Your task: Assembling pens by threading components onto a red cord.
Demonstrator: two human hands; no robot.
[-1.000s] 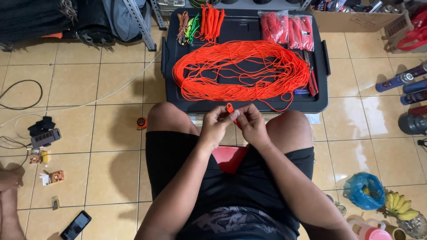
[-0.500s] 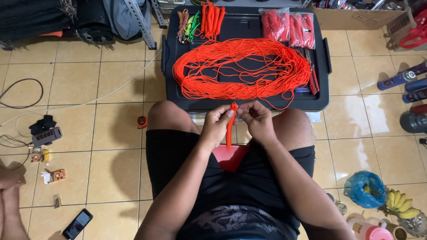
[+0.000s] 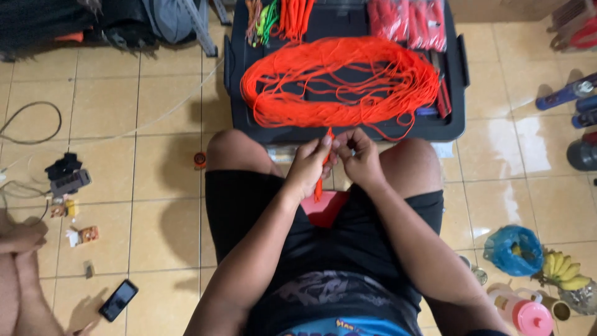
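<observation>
- Left hand (image 3: 309,167): closed in a pinch on the upper end of a short orange cord bundle (image 3: 319,184), between the knees.
- Right hand (image 3: 359,159): fingers curled, fingertips meeting the left at the top of the same bundle; both hands grip it.
- Orange cord bundle: hangs straight down from the fingertips over the lap, above a red piece (image 3: 324,208) lying on the black shorts.
- Handling note, as a judgement: keep the strands pinched tight near the top, lengths even, so the bundle does not splay; work close to the fingertips.
- Loose orange cord coil (image 3: 339,81): large tangled loop lying on a black tray (image 3: 459,74), just ahead of the knees.
- Finished bundles (image 3: 296,15): orange and green, at the tray's far edge; red packets (image 3: 407,22) beside them.
- Floor (image 3: 106,118): beige tiles, glossy; carries everything, no surface in view.
- Floor items: phone (image 3: 118,300), black cable (image 3: 31,124), small parts at left, blue bag (image 3: 513,250), bananas (image 3: 563,274), pink-lidded bottle (image 3: 525,310).
- Another person's limb (image 3: 18,274): at the lower left edge.
</observation>
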